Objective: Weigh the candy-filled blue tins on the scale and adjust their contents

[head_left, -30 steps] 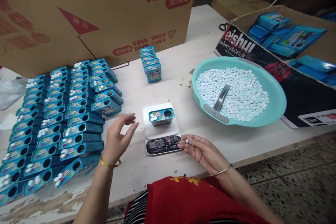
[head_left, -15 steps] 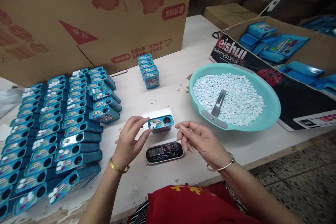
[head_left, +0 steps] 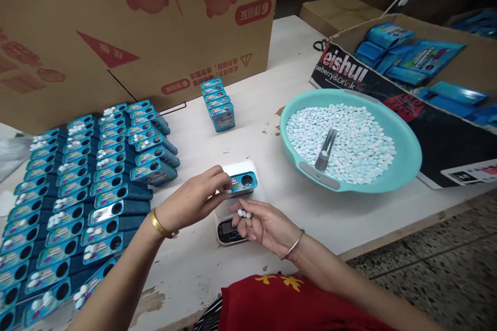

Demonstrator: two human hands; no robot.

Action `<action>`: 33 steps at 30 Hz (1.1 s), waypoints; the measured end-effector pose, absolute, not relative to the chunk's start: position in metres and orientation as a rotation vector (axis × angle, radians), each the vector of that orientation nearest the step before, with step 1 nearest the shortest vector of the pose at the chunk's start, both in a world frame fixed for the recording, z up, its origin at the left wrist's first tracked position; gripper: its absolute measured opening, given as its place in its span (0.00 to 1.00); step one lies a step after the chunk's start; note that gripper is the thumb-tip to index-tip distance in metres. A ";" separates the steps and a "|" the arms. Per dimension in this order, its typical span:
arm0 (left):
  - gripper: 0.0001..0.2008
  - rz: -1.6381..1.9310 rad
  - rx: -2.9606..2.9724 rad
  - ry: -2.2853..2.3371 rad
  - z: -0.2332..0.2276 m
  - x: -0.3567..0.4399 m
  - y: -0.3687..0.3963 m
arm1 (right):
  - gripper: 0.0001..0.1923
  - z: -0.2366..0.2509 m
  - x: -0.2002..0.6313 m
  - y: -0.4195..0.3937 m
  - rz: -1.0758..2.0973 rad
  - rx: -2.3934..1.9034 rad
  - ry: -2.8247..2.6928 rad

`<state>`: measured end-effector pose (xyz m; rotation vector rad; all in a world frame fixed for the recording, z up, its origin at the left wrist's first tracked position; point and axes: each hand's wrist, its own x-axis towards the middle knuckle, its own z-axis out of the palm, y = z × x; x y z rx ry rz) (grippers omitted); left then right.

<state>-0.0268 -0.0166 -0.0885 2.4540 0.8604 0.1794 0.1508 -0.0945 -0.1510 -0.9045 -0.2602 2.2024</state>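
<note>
Left hand (head_left: 194, 201) fingers clamped on the tin (head_left: 241, 182) atop the scale (head_left: 233, 217), near the desk's front edge. Right hand (head_left: 264, 225) pinches loose tablets (head_left: 244, 213). Filled tins (head_left: 85, 186) crowd the left edge; basin (head_left: 404, 165) remains well stocked.

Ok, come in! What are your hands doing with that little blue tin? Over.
Left hand pinching tin on scale. Right hand holding white candies over the display. Nothing blocking.
</note>
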 end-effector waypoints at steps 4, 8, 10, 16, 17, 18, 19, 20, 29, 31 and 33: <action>0.07 0.303 2.417 0.861 -0.091 -0.026 -0.022 | 0.14 -0.150 0.145 -0.090 2.250 -0.848 -0.133; 0.06 0.305 2.406 0.796 -0.080 -0.014 -0.043 | 0.11 -0.147 0.139 -0.090 2.209 -0.767 0.073; 0.11 0.314 2.415 0.765 -0.072 -0.012 -0.052 | 0.10 -0.147 0.141 -0.092 2.203 -0.749 0.116; 0.08 0.916 2.281 1.255 -0.068 -0.044 -0.049 | 0.12 -0.149 0.181 -0.106 2.108 -0.965 -0.099; 0.06 0.959 2.230 1.307 -0.073 -0.051 -0.047 | 0.11 -0.151 0.191 -0.109 2.045 -1.021 -0.107; 0.05 0.976 2.186 1.340 -0.078 -0.057 -0.045 | 0.11 -0.153 0.200 -0.112 1.983 -1.077 -0.104; 0.05 0.978 2.151 1.356 -0.084 -0.061 -0.043 | 0.10 -0.156 0.208 -0.115 1.925 -1.126 -0.092; 0.06 0.966 2.127 1.362 -0.090 -0.064 -0.042 | 0.11 -0.158 0.215 -0.118 1.878 -1.165 -0.078; 0.08 0.905 2.083 1.297 -0.113 -0.058 -0.038 | 0.14 -0.170 0.229 -0.130 1.793 -1.228 -0.066; 0.09 0.888 2.096 1.259 -0.115 -0.055 -0.036 | 0.14 -0.169 0.226 -0.130 1.813 -1.226 -0.077; 0.11 0.859 2.119 1.218 -0.117 -0.052 -0.034 | 0.16 -0.167 0.221 -0.128 1.828 -1.238 -0.099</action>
